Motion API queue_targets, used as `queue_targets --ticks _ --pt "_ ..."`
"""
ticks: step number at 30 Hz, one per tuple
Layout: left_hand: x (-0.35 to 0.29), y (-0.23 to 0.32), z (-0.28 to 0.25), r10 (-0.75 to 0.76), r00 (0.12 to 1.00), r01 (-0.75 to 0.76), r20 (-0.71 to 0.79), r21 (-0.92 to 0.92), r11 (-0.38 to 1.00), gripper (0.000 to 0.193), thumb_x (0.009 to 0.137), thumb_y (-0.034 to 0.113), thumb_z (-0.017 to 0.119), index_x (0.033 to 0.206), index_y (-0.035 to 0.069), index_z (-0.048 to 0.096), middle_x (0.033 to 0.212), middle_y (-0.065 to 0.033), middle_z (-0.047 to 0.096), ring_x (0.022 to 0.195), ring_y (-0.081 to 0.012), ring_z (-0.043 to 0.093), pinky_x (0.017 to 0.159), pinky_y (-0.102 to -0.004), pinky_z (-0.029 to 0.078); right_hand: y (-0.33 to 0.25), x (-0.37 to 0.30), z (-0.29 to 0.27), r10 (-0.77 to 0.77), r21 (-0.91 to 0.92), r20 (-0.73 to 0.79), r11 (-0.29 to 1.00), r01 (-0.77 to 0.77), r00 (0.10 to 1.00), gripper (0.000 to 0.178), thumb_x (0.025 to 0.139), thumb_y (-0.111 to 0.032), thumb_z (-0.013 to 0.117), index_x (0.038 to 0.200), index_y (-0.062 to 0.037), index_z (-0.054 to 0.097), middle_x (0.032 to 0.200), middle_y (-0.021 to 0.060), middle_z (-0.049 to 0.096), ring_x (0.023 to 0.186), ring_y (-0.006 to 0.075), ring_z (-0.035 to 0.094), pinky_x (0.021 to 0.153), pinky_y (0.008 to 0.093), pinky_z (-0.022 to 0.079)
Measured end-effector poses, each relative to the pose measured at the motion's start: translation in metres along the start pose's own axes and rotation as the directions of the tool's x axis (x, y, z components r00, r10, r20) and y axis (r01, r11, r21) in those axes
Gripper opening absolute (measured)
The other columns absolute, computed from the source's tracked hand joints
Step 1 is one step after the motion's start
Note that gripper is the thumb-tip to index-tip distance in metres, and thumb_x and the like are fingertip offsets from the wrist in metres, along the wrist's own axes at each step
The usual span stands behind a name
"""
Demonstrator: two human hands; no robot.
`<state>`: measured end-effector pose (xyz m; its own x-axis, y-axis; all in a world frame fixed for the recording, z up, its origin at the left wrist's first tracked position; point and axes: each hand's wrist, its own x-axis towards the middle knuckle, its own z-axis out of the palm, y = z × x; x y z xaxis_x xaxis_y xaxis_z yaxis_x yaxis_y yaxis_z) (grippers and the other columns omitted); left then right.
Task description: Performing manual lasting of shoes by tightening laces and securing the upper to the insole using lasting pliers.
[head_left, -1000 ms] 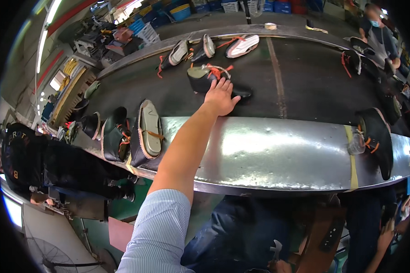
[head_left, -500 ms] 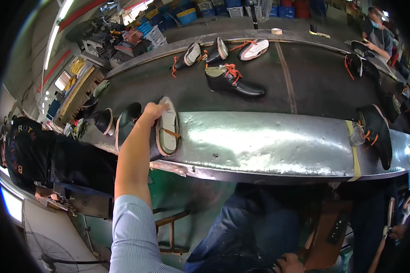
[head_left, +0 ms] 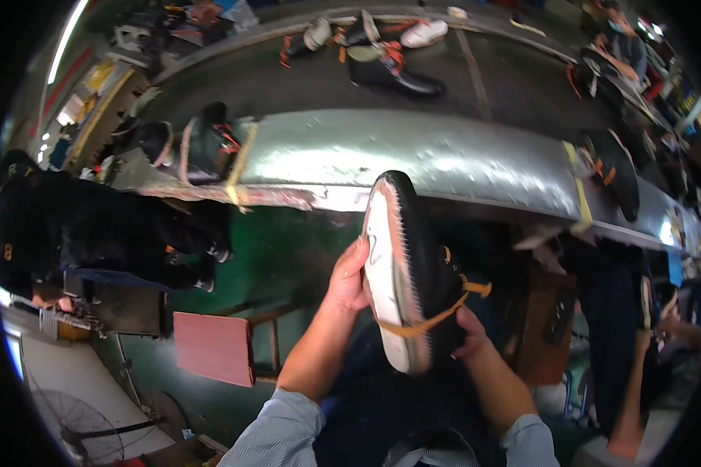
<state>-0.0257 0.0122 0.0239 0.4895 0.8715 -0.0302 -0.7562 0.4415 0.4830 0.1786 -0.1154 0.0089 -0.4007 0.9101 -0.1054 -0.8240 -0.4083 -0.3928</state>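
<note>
A black lace-up shoe (head_left: pixel 419 241), its white sole (head_left: pixel 381 268) turned to the left and toe pointing up, is held in the air before the bench's front edge. A stitched, toothed-looking welt runs between sole and upper, and an orange lace crosses the sole near the heel. My left hand (head_left: pixel 349 282) grips the sole side, thumb along its edge. On the other side my right hand (head_left: pixel 472 335) holds the upper near the heel, its fingers partly hidden by the shoe.
A metal-topped bench edge (head_left: pixel 327 152) borders a dark belt (head_left: pixel 288 86) bearing several shoes. Black shoes (head_left: pixel 206 148) stand at its left, another (head_left: pixel 615 175) at its right. A stool (head_left: pixel 214 348) is below; people in dark clothes (head_left: pixel 93 226) are at left and right.
My left hand has lifted the shoe off the bench's left part and brought it toward me, toe up. My right hand has come up onto it. The view has tilted down.
</note>
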Motion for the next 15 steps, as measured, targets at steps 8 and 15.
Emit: queue_targets --ticks 8,15 --pt "0.007 -0.087 -0.030 -0.112 0.919 0.267 -0.379 0.387 0.883 0.052 0.092 0.037 0.070 0.124 0.001 0.051 0.111 -0.0121 0.064 0.095 -0.0206 0.065 0.082 -0.0359 0.055 0.034 -0.062 -0.001 -0.523 -0.973 0.005 -0.201 -0.117 0.852 0.081 0.078 -0.027 0.081 0.143 0.0009 0.042 0.128 0.0189 0.058 0.117 0.0290 0.059 0.099 0.0364 0.046" --pt "0.006 -0.134 -0.042 -0.356 0.871 0.465 -0.339 0.332 0.821 0.055 0.092 0.039 0.070 0.126 0.001 0.051 0.107 -0.0118 0.065 0.090 -0.0205 0.067 0.078 -0.0356 0.058 0.026 -0.075 -0.018 -0.560 -0.999 0.024 -0.033 0.006 0.828 0.036 0.085 -0.010 0.072 0.119 -0.0044 0.062 0.112 0.0145 0.060 0.102 0.0271 0.061 0.084 0.0340 0.051"
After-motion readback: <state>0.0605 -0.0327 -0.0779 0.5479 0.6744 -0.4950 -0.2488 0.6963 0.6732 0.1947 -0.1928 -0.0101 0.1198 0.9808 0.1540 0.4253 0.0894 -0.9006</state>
